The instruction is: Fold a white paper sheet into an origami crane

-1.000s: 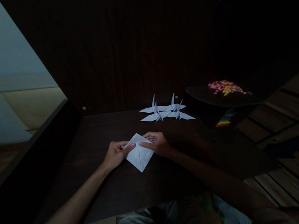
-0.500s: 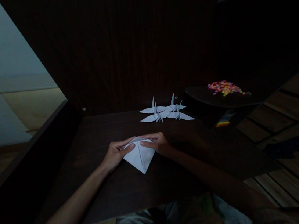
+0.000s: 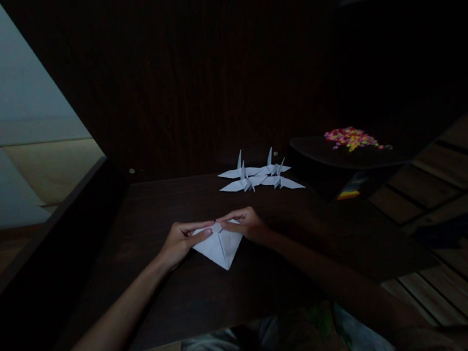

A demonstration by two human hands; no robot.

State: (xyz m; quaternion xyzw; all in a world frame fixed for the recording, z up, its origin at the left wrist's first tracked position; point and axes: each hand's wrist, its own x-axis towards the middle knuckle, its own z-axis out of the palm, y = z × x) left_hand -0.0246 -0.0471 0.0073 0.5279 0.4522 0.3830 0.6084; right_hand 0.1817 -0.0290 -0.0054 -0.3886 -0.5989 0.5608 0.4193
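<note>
Between my hands is a folded sheet of white origami paper (image 3: 224, 251), kite-shaped, its point toward me and a crease down its middle. My left hand (image 3: 182, 241) pinches its upper left edge, thumb on top and index finger along the far edge. On the other side my right hand (image 3: 249, 224) grips the upper right edge the same way. The fingertips of both hands nearly meet at the top, where they partly cover the paper's upper corner. Several finished white paper cranes (image 3: 247, 183) stand grouped behind it, a little to the right.
The dark wooden desk (image 3: 156, 209) has a tall back panel (image 3: 202, 75) and a raised left side board (image 3: 52, 247). On a rounded shelf (image 3: 304, 148) at right lies a pile of small colourful pieces (image 3: 353, 138). A yellow-edged object (image 3: 349, 195) sits beneath that shelf.
The top corner of the paper has been folded down toward me. My index fingers have moved inward along the upper edge; the cranes stay where they were.
</note>
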